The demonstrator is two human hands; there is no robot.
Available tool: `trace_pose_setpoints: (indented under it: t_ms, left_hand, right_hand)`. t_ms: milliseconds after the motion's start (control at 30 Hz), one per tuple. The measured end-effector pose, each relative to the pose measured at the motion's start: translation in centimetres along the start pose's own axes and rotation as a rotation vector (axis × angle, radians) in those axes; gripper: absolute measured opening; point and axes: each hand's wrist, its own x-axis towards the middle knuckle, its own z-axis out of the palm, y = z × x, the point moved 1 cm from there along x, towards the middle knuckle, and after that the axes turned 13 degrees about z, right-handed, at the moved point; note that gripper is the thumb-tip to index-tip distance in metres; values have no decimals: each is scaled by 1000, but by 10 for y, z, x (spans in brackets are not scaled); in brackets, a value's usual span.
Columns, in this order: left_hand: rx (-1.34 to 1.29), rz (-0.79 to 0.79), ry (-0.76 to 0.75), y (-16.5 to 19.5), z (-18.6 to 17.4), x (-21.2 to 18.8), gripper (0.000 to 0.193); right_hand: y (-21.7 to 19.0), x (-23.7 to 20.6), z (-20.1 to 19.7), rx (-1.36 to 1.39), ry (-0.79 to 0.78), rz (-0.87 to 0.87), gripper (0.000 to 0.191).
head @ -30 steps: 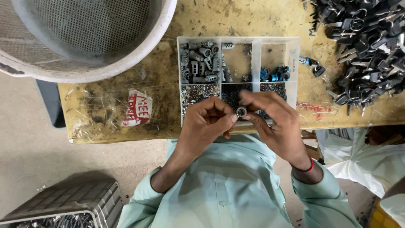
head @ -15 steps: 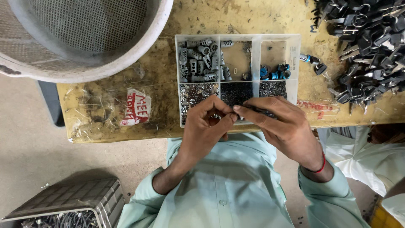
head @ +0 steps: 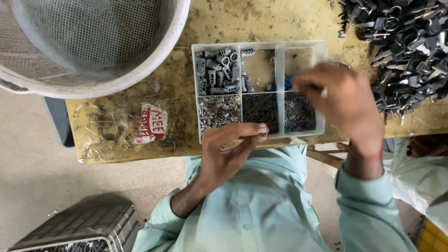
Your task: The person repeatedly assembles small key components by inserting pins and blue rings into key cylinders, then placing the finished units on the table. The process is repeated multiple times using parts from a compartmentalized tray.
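Observation:
A clear plastic box [head: 280,70] with six compartments lies on the worn yellow table [head: 116,135]. It holds grey metal cylinders [head: 219,70], small silver bits [head: 218,111], dark fine pins [head: 260,107] and a few blue pieces [head: 287,84]. My left hand [head: 228,151] sits at the box's front edge, fingertips pinched on a small metal part [head: 264,131]. My right hand [head: 343,98] hovers blurred over the box's right compartments, fingers curled on a small silver piece [head: 324,92].
A large white perforated basin [head: 93,51] overhangs the table's left end. A heap of dark keys and rings [head: 406,46] fills the right end. A red and white sticker [head: 150,123] is on the tabletop. A grey crate [head: 79,228] stands on the floor at lower left.
My hands were together at the box's front edge. The right hand has since swung up and right over the box's right compartments. The left hand stays put with its part.

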Motion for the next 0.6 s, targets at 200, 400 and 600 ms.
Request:
trace_pose_setpoints:
  t_ms: [200, 400, 600]
  left_hand:
    - [135, 109, -151, -3, -17, 12, 20]
    - [87, 75, -143, -13, -23, 15, 21]
    - [277, 216, -265, -18, -18, 19, 23]
  right_hand:
    - [13, 48, 17, -115, -187, -111, 21]
    - [25, 41, 12, 224, -170, 126, 17]
    - [-12, -12, 21, 1036, -288, 288, 22]
